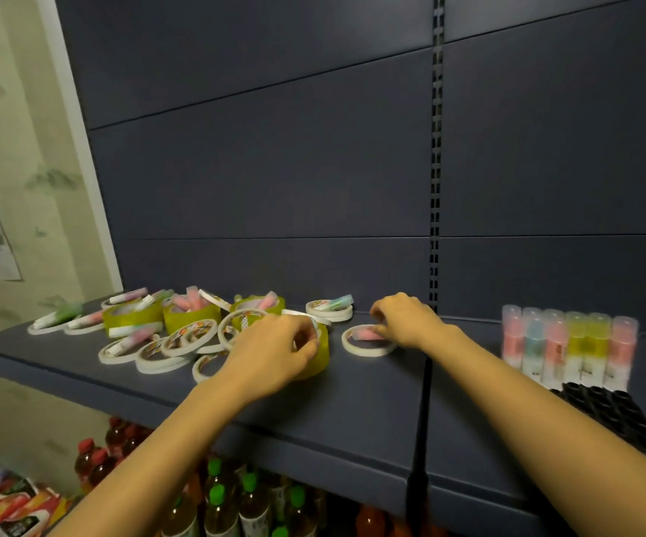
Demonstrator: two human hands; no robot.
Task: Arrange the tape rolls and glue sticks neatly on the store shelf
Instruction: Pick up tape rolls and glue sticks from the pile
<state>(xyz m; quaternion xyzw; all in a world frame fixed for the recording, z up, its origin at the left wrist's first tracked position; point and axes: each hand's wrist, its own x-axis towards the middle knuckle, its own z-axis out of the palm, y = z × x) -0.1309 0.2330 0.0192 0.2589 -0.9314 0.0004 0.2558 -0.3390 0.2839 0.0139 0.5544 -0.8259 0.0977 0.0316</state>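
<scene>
Reaching forward, left hand (274, 348) curled round yellow tape roll (322, 362), right hand (406, 323) fingers pinching pink glue stick (365, 335)

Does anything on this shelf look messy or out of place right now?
Yes. On the left, tape rolls lie in a loose overlapping heap, with glue sticks lying flat across and inside them. One pink glue stick lies inside a white tape ring by the right hand. Only the row on the right stands upright.
</scene>
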